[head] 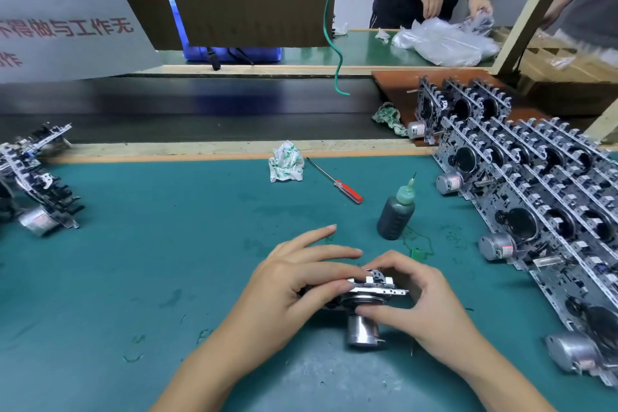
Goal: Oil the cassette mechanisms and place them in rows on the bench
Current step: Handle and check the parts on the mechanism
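We are looking down at a green tabletop (150,244). Near its front centre, both hands are holding one cassette mechanism (364,291) just above the mat. The left hand (294,288) is gripping its left side, thumb curled along the metal edge, with the index and middle fingers lying long and fairly straight across the top. The right hand (424,304) is curling round the right side, fingertips pinching the upper plate and thumb pressing beneath it. The mechanism's silver motor (363,328) is pointing toward us, below the plate.

Just beyond the right hand, a dark oil bottle (396,214) with a green needle nozzle is standing upright, apart from both hands. Past it, a red-handled screwdriver (336,181) is lying flat, and a crumpled white-and-green cloth (287,162) is sitting beside its tip.

Along the right side we are noting rows of mechanisms (541,184), leaning against one another, motors facing left. A smaller loose pile of mechanisms (36,177) is resting at the far left edge.

Behind the tabletop a dark conveyor belt (200,110) is crossing the scene; beyond it another person is handling plastic bags (444,40).
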Motion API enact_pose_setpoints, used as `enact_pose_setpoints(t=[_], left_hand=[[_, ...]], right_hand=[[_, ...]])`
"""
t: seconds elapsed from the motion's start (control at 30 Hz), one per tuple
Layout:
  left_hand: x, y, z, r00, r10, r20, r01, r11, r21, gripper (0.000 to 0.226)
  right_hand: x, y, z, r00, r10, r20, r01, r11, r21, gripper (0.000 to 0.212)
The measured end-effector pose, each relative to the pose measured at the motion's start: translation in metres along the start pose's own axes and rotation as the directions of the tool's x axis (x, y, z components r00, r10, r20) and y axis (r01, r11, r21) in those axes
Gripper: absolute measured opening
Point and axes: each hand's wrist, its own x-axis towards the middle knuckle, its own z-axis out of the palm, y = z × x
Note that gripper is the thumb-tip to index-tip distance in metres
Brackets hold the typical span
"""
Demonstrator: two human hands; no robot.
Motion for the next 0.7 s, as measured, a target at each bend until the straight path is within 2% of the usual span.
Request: enact_pose_setpoints(t=[0.13, 0.2, 0.27, 0.37, 0.43, 0.53, 0.7], left_hand=[[0.001, 0.001, 0.0, 1.0, 0.0, -0.005, 0.001, 0.999, 0.036, 0.035], [0.0, 0.001, 0.0, 1.0, -0.011, -0.013, 0.012, 0.999, 0.048, 0.035], [0.0, 0.0, 0.0, 1.0, -0.02, -0.015, 0.021, 0.999, 0.027, 0.033], [-0.002, 0.001, 0.001, 0.999, -0.023, -0.024, 0.023, 1.0, 0.002, 0.03], [-0.003, 0.001, 0.001, 0.999, -0.021, -0.041, 0.021, 1.0, 0.006, 0.03], [-0.003, 0.001, 0.002, 0.998, -0.015, -0.06, 0.017, 1.0, 0.019, 0.03], [-0.001, 0.0, 0.001, 0.999, 0.003, -0.054, -0.002, 1.0, 0.03, 0.029]], right_hand=[[-0.001, -0.003, 0.0, 1.0, 0.0, -0.005, 0.0, 1.0, 0.005, 0.033], [-0.003, -0.005, -0.002, 1.0, -0.004, 0.005, 0.004, 0.995, -0.096, 0.035], [-0.006, -0.005, -0.006, 0.998, -0.026, -0.049, 0.01, 0.954, -0.299, 0.036], [-0.014, -0.002, -0.006, 0.963, -0.213, -0.164, 0.052, 0.745, -0.666, 0.036], [-0.02, 0.004, -0.002, 0.926, -0.348, -0.15, 0.105, 0.616, -0.781, 0.04], [-0.025, 0.011, 0.0, 0.903, -0.413, -0.12, 0.142, 0.55, -0.823, 0.041], [-0.022, 0.009, -0.005, 0.919, -0.379, -0.104, 0.134, 0.55, -0.824, 0.042]])
